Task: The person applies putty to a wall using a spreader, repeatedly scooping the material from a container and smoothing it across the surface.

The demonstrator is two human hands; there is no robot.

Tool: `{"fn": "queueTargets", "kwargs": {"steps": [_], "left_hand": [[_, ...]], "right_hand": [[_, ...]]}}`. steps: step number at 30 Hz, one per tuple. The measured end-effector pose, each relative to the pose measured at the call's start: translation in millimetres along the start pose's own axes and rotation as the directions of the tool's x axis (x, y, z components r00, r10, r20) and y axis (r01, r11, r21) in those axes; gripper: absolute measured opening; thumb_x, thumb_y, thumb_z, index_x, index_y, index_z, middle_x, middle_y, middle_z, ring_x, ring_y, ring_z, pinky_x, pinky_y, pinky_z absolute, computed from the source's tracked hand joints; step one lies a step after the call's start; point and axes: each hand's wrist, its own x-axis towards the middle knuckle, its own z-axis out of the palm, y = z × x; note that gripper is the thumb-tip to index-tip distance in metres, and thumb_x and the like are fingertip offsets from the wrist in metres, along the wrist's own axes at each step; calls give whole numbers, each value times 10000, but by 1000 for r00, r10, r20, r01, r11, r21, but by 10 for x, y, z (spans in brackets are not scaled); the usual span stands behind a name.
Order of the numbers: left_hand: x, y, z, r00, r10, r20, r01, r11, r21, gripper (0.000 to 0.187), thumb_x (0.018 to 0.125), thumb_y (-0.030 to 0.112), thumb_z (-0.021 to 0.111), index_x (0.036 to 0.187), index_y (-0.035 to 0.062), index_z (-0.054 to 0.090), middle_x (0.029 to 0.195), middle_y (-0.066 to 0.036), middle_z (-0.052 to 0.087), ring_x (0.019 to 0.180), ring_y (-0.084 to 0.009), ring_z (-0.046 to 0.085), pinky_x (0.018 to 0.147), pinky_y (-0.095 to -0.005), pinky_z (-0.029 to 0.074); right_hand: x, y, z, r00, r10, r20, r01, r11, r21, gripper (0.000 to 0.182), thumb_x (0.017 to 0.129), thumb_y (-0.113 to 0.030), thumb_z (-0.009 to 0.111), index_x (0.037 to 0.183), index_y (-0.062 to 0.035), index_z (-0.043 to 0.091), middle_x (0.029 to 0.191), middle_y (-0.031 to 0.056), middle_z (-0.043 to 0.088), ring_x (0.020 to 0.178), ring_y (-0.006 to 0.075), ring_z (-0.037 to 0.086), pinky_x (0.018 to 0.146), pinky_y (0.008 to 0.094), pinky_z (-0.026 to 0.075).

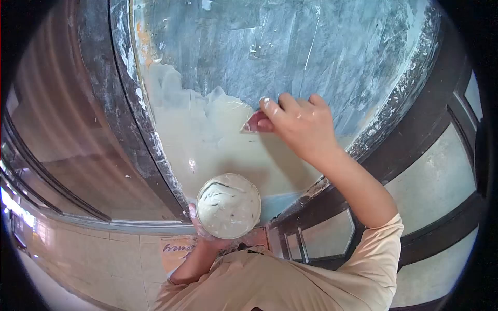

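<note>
My right hand [298, 122] is closed on a small reddish scraper [255, 123], its edge against the wall panel. Pale wet putty [199, 129] covers the lower part of the panel, and bluish-grey surface [270, 57] shows above it. White smears mark the fingers. Low at the centre, my left hand [199, 224] supports a round tub [229, 206] of whitish putty from its left side and underneath; most of that hand is hidden by the tub.
A dark, paint-spotted frame post [127, 103] runs down the left of the panel. Dark framed panes [436, 171] stand on the right. Tiled floor [111, 254] and an orange mat with lettering [176, 250] lie below.
</note>
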Motion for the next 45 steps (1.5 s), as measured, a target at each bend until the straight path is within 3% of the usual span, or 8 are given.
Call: {"fn": "queueTargets", "kwargs": {"steps": [4, 8, 24, 38, 40, 41, 43, 45], "left_hand": [[3, 26, 42, 999, 7, -43, -7, 1000, 10, 932, 767, 835, 234, 1434, 193, 337, 1455, -120, 359, 1290, -387, 395, 1035, -603, 343], [10, 43, -65, 999, 7, -40, -6, 999, 38, 923, 770, 830, 255, 1429, 190, 349, 1449, -123, 369, 1286, -389, 399, 1033, -602, 346], [-22, 157, -193, 1000, -12, 16, 12, 1000, 8, 918, 766, 819, 311, 1439, 196, 328, 1465, -106, 352, 1306, -366, 383, 1051, -586, 332], [-69, 207, -253, 998, 22, 65, -24, 999, 44, 856, 802, 786, 264, 1451, 230, 310, 1497, -88, 310, 1338, -361, 340, 1070, -599, 294], [-96, 175, -164, 987, 52, 149, 53, 780, -624, 848, 809, 780, 256, 1448, 226, 317, 1492, -89, 319, 1333, -364, 348, 1067, -598, 301], [-80, 174, -197, 988, 47, 147, 56, 780, -623, 848, 809, 780, 256, 1448, 226, 317, 1492, -89, 319, 1333, -364, 348, 1067, -598, 301], [-12, 178, -284, 985, 0, 172, 23, 991, -130, 846, 807, 777, 276, 1441, 221, 332, 1484, -92, 334, 1325, -367, 362, 1061, -596, 314], [2, 183, -232, 990, -12, 144, 21, 998, -63, 843, 808, 776, 284, 1439, 219, 338, 1480, -94, 340, 1321, -368, 367, 1057, -595, 320]], "right_hand": [[245, 238, -255, 980, 177, -88, -182, 982, -49, 333, 734, -423, 697, 951, -185, 613, 686, -29, 533, 536, 144, 553, 522, 316, 375], [166, -75, -141, 999, -16, 36, 17, 1000, -11, 331, 737, -430, 694, 948, -189, 609, 693, -26, 555, 542, 157, 557, 533, 311, 386], [754, 40, -318, 975, 52, -217, -40, 998, 57, 261, 729, -373, 689, 903, -205, 591, 601, -16, 533, 499, 154, 562, 483, 319, 381], [770, 12, -204, 993, -7, -119, 6, 1000, -3, 249, 792, -402, 644, 924, -199, 588, 607, -19, 540, 479, 173, 554, 494, 331, 395], [774, 102, -290, 981, 90, -173, -89, 996, 12, 297, 775, -427, 658, 951, -200, 585, 622, -15, 534, 482, 172, 546, 504, 334, 398], [733, 72, -275, 981, 93, -170, -93, 996, 11, 297, 775, -427, 658, 951, -200, 585, 622, -15, 534, 482, 172, 546, 504, 334, 398], [571, -45, -199, 998, -9, -60, 8, 1000, -12, 345, 751, -447, 673, 970, -196, 583, 658, -19, 560, 493, 175, 550, 505, 330, 398], [478, -41, -131, 1000, -3, 3, 3, 1000, -22, 357, 734, -457, 682, 957, -194, 587, 659, -25, 560, 503, 181, 556, 507, 331, 401]]}}
